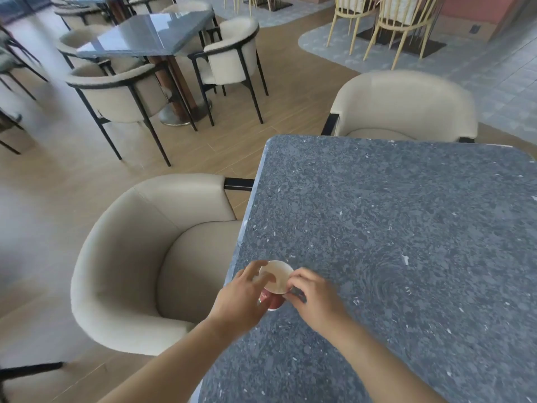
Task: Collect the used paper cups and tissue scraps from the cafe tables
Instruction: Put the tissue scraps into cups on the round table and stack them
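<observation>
step: you're collecting the red paper cup (276,279), standing near the near-left edge of the grey speckled stone table (406,228) | hands: your left hand (241,301) is wrapping it, your right hand (316,298) is bunching fingers at the rim, can't tell on what | next: probably lifting straight up, gently | room: cream tub chair (130,257) is sitting just left of that edge, so I'd be swinging right
</observation>
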A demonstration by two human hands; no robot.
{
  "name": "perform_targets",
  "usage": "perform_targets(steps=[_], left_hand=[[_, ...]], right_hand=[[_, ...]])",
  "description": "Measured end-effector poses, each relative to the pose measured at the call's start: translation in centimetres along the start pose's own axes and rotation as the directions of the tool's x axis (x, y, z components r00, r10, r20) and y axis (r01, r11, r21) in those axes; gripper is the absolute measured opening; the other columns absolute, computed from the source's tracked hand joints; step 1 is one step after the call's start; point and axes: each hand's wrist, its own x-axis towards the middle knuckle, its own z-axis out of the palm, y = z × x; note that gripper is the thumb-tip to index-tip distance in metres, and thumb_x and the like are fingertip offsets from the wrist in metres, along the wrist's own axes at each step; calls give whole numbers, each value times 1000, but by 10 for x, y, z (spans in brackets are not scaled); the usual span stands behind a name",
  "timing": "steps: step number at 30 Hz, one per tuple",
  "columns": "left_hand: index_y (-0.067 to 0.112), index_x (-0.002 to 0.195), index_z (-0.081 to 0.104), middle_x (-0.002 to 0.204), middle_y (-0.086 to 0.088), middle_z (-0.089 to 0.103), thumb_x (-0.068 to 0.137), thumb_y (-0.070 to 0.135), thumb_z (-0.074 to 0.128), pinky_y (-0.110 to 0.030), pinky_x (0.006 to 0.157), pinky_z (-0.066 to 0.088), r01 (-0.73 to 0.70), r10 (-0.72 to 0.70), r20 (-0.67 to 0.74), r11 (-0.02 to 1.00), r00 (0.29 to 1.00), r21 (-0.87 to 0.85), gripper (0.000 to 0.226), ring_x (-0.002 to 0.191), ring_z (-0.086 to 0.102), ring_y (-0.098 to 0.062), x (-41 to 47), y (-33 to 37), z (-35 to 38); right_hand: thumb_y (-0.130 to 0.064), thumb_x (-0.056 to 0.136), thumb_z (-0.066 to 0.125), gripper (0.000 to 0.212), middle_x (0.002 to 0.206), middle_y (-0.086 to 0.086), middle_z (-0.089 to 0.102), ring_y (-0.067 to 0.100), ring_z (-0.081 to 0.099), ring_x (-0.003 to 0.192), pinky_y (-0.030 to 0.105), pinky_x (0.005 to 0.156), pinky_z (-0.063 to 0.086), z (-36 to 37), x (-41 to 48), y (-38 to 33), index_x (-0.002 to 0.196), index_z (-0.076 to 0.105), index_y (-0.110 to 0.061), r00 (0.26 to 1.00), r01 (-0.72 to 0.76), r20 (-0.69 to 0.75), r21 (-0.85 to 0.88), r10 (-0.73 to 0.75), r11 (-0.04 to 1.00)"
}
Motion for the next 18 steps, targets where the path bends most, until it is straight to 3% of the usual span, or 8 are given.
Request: perform_targets(steps=[3,7,12,14,18], left_hand=[[34,127,35,142,14,30,83,49,56,-33,78,53,91,-92,-68,996,993,-22,52,116,50,-16,-23,-16,-9],[30,138,27,147,8,28,79,60,54,-29,88,49,277,-278,-128,961,952,-26,72,126,44,-15,-53,-37,-23],[31,133,35,135,14,43,69,55,66,-21,82,45,342,-401,-204,900,893,-271,75,116,49,-7,-94,-50,-47],[29,133,37,134,12,44,71,51,67,-19,81,43,338,-410,-216,891,886,-303,73,112,51,-7,-110,-57,-54],[29,128,44,133,14,41,73,54,66,-24,74,47,404,-475,-229,866,850,-296,64,93,56,-6,-144,-79,-63]], right_hand=[[-15,78,71,8,92,-10,59,-4,38,67,4,54,27,11,11,-22,81,64,-18,996,82,35,14,-82,997],[-21,80,70,8,96,-11,58,-2,44,74,6,58,30,24,22,-57,84,63,-19,969,218,115,24,-219,976],[-24,81,68,6,98,-12,57,0,48,79,4,59,32,34,25,-101,83,63,-22,929,330,173,16,-328,944],[-21,82,68,4,99,-9,58,6,53,84,5,67,35,40,26,-118,83,64,-19,909,360,210,43,-360,932],[-16,83,66,2,101,-6,59,8,54,88,1,67,31,64,29,-153,83,66,-14,878,408,250,55,-409,911]])
